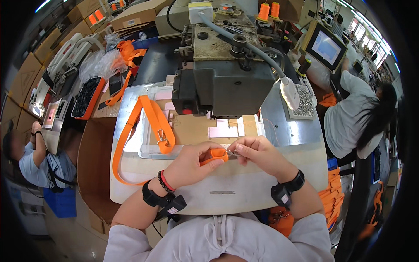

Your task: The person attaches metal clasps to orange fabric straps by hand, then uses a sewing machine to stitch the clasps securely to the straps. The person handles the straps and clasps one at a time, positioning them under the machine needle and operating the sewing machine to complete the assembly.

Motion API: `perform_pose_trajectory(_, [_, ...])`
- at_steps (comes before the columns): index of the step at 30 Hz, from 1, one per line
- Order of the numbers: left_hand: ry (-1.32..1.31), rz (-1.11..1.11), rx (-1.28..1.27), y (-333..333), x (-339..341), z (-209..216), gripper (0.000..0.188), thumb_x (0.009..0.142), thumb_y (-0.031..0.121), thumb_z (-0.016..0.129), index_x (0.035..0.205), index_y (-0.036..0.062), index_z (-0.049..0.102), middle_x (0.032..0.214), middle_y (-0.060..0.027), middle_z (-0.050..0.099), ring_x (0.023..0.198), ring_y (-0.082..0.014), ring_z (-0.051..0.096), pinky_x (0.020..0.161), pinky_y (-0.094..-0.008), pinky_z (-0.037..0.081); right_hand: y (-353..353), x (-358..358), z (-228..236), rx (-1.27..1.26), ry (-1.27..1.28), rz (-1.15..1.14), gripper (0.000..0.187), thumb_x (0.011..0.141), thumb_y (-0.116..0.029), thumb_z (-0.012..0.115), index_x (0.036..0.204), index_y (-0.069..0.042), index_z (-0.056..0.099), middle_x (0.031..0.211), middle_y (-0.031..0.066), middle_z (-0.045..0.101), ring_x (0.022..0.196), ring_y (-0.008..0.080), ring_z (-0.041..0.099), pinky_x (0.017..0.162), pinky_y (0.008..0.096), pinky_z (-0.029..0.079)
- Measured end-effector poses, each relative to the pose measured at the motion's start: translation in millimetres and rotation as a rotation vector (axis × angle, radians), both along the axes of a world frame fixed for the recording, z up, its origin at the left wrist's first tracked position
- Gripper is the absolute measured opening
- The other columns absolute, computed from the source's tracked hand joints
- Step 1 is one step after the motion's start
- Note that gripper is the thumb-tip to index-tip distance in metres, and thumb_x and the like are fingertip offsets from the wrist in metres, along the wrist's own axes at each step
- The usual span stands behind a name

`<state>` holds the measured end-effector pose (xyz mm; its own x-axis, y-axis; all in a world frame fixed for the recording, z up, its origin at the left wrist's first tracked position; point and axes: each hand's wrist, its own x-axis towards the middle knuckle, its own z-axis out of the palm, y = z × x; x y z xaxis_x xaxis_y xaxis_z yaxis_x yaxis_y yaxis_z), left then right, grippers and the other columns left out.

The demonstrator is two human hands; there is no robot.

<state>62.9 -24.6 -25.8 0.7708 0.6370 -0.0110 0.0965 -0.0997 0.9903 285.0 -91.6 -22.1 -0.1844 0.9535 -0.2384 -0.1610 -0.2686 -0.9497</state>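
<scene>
My left hand (pixel 196 165) is closed on an orange webbing strap (pixel 219 153), whose end is folded into a loop between thumb and fingers. Beside that loop, my right hand (pixel 257 153) pinches a small metal fitting (pixel 232 153); the fingers partly cover it, so its exact kind is unclear. Both hands are just in front of the sewing machine (pixel 231 83), over the pale front of its table. Left of them another orange strap (pixel 148 118) lies in a long bend on the work plate, a metal swivel hook (pixel 162 138) on its folded end.
An orange bin of black parts (pixel 87 98) stands at the left, a tray of metal hooks (pixel 302 102) at the right. Orange straps (pixel 334 196) are piled low on the right. A screen (pixel 325 47) stands behind. Other people work at left (pixel 37 161) and right (pixel 353 113).
</scene>
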Motion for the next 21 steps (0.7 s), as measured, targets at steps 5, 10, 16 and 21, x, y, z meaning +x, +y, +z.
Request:
perform_pose_trajectory(5, [0.107,0.087,-0.305,5,1,5,0.032,0.089,0.017,0.069,0.113,-0.003,0.061,0.093,-0.0048,0.069,0.076,-0.0057,0.062,0.066,-0.0202,0.051,-4,-12,2,0.833,-0.832,-0.252,0.015,0.086,-0.007,0.068,0.098,0.001,0.062,0.086,0.0072,0.056,0.076,0.0152,0.061,0.068,0.0249,0.052])
perform_pose_trajectory(10, [0.044,0.103,-0.387,7,1,0,0.031,0.087,0.018,0.073,0.107,-0.0032,0.063,0.086,-0.005,0.07,0.07,-0.0062,0.063,0.063,-0.0207,0.052,-10,-25,-3,0.768,-0.662,-0.182,0.016,0.082,0.002,0.069,0.095,0.001,0.059,0.088,0.0094,0.054,0.079,0.019,0.063,0.071,0.0264,0.059])
perform_pose_trajectory(16, [0.043,0.139,-0.327,1,2,-1,0.029,0.085,0.015,0.074,0.104,-0.0044,0.064,0.085,-0.0055,0.07,0.069,-0.0075,0.064,0.062,-0.0207,0.052,-6,-27,-14,0.763,-0.687,-0.205,0.013,0.083,0.0,0.067,0.093,0.001,0.058,0.087,0.0094,0.053,0.076,0.0198,0.061,0.065,0.0271,0.056])
perform_pose_trajectory(21, [0.014,0.098,-0.261,-5,4,5,0.024,0.085,0.011,0.074,0.101,-0.0037,0.065,0.083,-0.0051,0.069,0.07,-0.0053,0.062,0.061,-0.0193,0.051,-4,-25,-13,0.739,-0.676,-0.108,0.014,0.083,0.001,0.063,0.09,-0.002,0.051,0.085,0.009,0.051,0.074,0.0203,0.055,0.068,0.031,0.048])
